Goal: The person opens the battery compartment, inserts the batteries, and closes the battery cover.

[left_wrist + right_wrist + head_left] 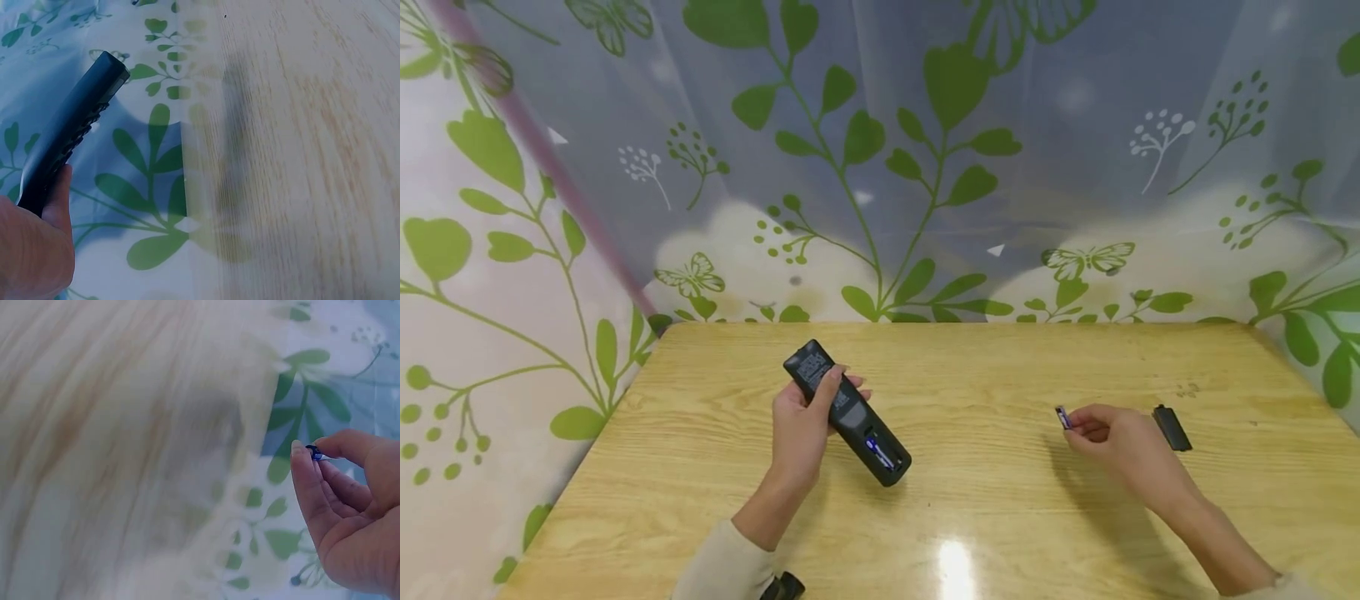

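Note:
A black remote control is held in my left hand, its back turned up and the thumb lying across it. Its battery compartment stands uncovered at the lower end, and a blue-and-white battery shows inside. In the left wrist view the remote control is seen from the side, with its buttons facing away from the palm. Over the right part of the table my right hand pinches a small blue battery between thumb and fingertips. The right wrist view shows that battery end-on, mostly covered by the fingers.
Just beyond my right hand lies a black battery cover on the wooden table. A curtain printed with green leaves hangs behind the table's back edge and along its left side. A dark strap sits by the left sleeve.

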`<state>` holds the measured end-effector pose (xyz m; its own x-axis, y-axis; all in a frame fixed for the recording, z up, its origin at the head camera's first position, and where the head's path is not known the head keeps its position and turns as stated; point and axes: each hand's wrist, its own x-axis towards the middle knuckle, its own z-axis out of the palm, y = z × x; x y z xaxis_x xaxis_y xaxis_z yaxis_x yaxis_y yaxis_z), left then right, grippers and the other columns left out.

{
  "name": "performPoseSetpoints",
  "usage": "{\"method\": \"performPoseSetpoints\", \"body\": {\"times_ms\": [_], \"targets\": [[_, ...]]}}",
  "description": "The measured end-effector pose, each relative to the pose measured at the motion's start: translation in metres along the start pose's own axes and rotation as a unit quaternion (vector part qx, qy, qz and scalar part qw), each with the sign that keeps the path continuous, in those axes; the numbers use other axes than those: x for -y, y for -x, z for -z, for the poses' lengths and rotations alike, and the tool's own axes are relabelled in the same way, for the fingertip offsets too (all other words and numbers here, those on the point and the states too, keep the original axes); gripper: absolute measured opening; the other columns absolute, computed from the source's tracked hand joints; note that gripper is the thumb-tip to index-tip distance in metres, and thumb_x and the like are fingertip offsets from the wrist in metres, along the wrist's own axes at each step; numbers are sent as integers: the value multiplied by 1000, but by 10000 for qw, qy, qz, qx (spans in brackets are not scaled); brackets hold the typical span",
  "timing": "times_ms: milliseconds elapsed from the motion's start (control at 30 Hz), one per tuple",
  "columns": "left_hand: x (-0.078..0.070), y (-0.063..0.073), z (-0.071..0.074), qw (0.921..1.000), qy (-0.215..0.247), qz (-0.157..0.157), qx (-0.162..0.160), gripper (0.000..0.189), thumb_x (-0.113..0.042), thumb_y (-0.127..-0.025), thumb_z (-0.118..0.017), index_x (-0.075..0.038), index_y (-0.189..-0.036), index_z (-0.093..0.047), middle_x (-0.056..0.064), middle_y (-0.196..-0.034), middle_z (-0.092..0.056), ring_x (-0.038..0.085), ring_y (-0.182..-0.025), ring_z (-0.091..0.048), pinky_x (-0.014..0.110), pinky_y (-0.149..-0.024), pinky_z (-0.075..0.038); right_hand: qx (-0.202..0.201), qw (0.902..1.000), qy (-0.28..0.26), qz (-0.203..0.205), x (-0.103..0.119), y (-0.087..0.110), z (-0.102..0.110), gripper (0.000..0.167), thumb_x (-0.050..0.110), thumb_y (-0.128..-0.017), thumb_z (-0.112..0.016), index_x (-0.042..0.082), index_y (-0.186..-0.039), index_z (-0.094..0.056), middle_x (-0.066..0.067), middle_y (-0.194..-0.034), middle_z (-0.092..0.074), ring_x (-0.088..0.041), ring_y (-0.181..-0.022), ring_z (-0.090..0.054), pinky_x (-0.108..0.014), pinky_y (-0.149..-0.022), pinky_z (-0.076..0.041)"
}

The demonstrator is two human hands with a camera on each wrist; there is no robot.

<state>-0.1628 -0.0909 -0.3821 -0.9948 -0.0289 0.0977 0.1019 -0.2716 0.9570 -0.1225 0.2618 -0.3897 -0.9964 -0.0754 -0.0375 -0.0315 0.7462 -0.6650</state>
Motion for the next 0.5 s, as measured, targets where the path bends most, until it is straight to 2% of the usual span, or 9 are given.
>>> {"method": "performPoseSetpoints", "body": {"times_ms": [267, 500], "targets": [[-2, 0, -1, 10000, 17, -84, 23, 37, -23, -98, -58, 7, -119, -53, 24, -103, -65, 31, -90, -69, 40, -82, -56, 105, 9983, -399, 419, 35, 2, -21, 23, 12, -91, -65, -1, -110, -67, -4, -96, -69, -17, -84, -65, -28, -68, -57], [-2, 2, -2, 10000, -14, -60, 28, 37, -21, -98, -56, 8, -120, -52, 24, -103, -65, 30, -89, -69, 39, -81, -56, 344, 9925, -895, 754, 66, 3, -44, 20, 7, -91, -65, 2, -109, -70, -6, -99, -68, -13, -85, -64, -24, -70, -56]]}}
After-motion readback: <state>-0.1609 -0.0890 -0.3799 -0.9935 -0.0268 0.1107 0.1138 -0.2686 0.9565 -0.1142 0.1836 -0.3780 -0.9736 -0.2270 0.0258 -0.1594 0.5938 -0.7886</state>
